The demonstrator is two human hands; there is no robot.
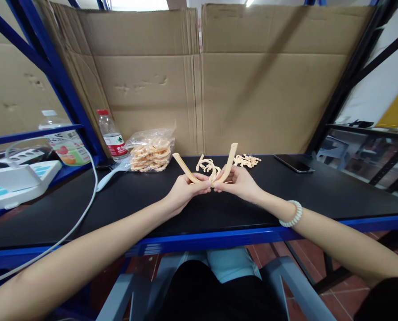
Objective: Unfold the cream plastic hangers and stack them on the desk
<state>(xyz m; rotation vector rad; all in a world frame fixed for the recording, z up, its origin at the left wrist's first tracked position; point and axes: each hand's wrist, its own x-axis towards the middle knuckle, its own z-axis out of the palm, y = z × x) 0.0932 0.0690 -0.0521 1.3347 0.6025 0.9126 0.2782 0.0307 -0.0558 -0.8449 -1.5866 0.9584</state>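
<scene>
A pale wooden piece with two long curved arms is held up just above the black tabletop. My left hand pinches it at the lower middle, under its left arm. My right hand grips it on the other side, fingers wrapped near the base of its right arm. The fingertips of both hands nearly meet at the centre. Behind the hands lie small curved pale pieces, partly hidden by the held piece. A pile of small pale pieces lies just right of it.
A clear bag of pale pieces stands at the back left, beside a red-capped bottle and a light blue brush-like tool. A phone lies at the back right. A white cable crosses the left side. Cardboard stands behind.
</scene>
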